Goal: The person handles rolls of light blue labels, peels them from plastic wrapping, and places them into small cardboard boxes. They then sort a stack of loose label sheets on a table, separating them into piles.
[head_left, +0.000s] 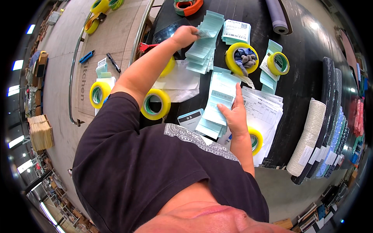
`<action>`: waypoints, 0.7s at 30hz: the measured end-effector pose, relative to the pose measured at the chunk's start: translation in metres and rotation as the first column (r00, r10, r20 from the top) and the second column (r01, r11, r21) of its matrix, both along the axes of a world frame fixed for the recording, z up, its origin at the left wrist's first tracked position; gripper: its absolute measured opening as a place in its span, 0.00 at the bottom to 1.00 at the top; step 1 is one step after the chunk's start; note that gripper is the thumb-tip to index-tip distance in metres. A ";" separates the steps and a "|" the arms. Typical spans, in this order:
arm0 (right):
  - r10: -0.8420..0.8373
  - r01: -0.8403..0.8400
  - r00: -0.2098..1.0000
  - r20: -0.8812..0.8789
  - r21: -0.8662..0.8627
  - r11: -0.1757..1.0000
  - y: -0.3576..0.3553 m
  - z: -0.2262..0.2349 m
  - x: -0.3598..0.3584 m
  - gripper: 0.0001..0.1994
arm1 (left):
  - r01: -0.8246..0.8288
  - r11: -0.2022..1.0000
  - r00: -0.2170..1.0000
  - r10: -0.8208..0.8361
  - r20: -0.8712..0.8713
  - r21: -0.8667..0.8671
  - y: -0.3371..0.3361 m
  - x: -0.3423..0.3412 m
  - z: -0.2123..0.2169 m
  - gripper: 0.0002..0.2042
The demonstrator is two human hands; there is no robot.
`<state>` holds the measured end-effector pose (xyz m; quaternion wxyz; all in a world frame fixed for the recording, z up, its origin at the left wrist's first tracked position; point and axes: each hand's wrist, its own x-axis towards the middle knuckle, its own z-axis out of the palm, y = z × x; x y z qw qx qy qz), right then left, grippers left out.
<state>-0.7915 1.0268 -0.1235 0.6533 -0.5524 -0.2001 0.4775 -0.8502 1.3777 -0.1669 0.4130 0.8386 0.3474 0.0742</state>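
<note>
My left hand (pixel 185 37) reaches to the far part of the black table and pinches a pale blue-green fan-folded label strip (pixel 202 58). Nearer to me, my right hand (pixel 235 112) grips a second stretch of label strip (pixel 221 89), its thumb pressing on top and its fingers along the right edge. A stack of printed labels (pixel 236 32) lies to the right of the far strip. Close by sits a roll of yellow tape (pixel 230 58) with a grey-blue glove (pixel 246 59) in its core. Whether the two stretches join is hard to make out.
White printed sheets (pixel 264 110) lie right of my right hand, with a tape roll (pixel 254 141) on them. Another tape roll (pixel 156 105) stands near my left elbow. Wrapped rolls (pixel 309 136) line the right edge. A cart (pixel 112 39) with a pen (pixel 113 62) adjoins on the left.
</note>
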 end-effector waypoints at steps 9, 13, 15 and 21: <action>-0.018 0.018 0.998 -0.054 -0.007 1.000 -0.002 -0.007 0.002 0.46 | -0.140 0.612 0.716 0.606 0.348 -0.779 0.008 -0.038 0.033 0.11; -0.077 0.078 0.995 -0.070 0.000 0.997 0.002 -0.002 -0.002 0.45 | -0.183 0.741 0.735 0.540 0.410 -0.646 -0.024 -0.050 0.061 0.11; -0.076 0.074 0.995 -0.072 -0.025 0.997 0.001 -0.007 -0.001 0.45 | -0.157 0.859 0.794 0.403 0.454 -0.488 -0.048 -0.060 0.068 0.12; -0.122 0.116 0.990 -0.065 -0.101 0.988 0.001 -0.035 0.000 0.36 | 0.181 0.858 0.814 -0.405 0.416 0.481 -0.167 -0.087 0.075 0.12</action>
